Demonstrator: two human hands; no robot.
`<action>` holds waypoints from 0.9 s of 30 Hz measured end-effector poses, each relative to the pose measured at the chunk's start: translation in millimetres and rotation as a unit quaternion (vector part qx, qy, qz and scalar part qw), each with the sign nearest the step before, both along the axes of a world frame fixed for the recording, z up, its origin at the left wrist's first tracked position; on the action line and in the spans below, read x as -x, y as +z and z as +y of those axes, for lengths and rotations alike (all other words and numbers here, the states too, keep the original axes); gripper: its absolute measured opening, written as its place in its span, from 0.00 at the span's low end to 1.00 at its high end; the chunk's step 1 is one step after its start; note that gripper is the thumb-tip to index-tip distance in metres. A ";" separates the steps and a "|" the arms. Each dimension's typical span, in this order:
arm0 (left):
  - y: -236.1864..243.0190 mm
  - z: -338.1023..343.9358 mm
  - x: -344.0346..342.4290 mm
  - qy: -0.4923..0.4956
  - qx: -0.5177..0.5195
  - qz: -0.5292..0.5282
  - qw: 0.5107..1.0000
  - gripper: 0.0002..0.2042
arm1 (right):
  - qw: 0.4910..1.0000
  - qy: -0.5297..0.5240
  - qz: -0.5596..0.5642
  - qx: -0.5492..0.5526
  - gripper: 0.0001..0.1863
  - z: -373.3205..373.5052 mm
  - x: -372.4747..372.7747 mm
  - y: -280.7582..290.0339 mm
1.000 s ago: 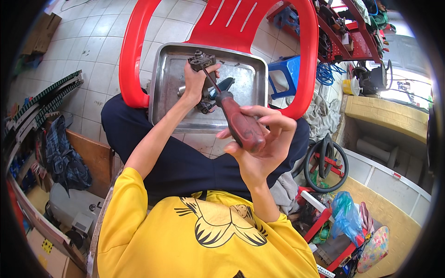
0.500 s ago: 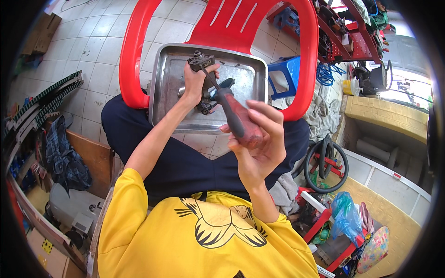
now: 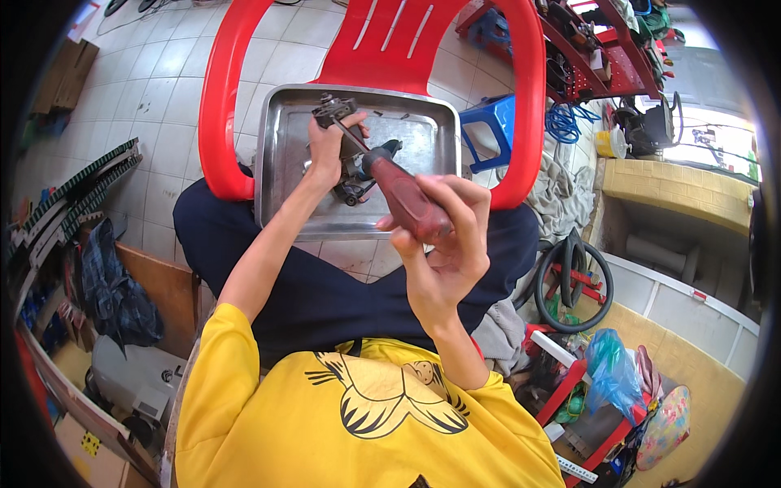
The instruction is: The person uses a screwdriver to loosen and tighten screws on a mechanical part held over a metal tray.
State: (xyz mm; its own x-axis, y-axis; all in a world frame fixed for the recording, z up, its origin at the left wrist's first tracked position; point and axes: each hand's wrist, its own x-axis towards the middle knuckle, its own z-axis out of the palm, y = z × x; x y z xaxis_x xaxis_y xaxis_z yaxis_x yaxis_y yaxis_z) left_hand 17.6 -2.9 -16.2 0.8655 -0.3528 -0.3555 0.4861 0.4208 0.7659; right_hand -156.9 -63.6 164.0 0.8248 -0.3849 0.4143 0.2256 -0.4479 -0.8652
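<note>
My left hand [image 3: 326,153] is closed around a dark metal mechanical part [image 3: 335,109] with a knob-like top, holding it over the shallow metal tray [image 3: 267,191]. The fingers of my right hand [image 3: 455,244] curl about the butt end of a screwdriver [image 3: 412,202] with a thick red and black handle. Its shaft slants away up to the left and reaches the part; the tip's exact seat is hidden. Below my left hand, more dark metal pieces [image 3: 351,195] show, partly covered by hand and handle. Small loose screws [image 3: 404,116] lie at the tray's far side.
The tray rests on a red plastic chair [image 3: 224,114] in front of my knees. A blue stool [image 3: 492,130] stands right of it, near a coiled blue hose [image 3: 563,124]. Black tyre tubes [image 3: 598,285] lie right. A wooden board [image 3: 159,276] stands at the left.
The screwdriver handle has turned about its axis, showing more of its red side. My right fingers have shifted around its end. The left hand keeps its hold; the whole view has shifted slightly.
</note>
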 end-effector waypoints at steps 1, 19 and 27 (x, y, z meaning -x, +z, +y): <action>1.3 -0.3 0.1 0.001 0.000 0.005 1.000 0.06 | 0.998 -0.005 -0.003 -0.062 0.31 5.0 -3.2 4.2; -18.5 -2.1 0.6 0.111 -0.049 -0.056 0.991 0.18 | 0.968 -0.045 0.134 -0.205 0.12 -68.3 -0.1 18.9; -10.2 -0.9 5.2 0.094 -0.066 -0.099 0.988 0.15 | 0.973 -0.096 0.152 -0.147 0.16 -73.7 -1.6 8.2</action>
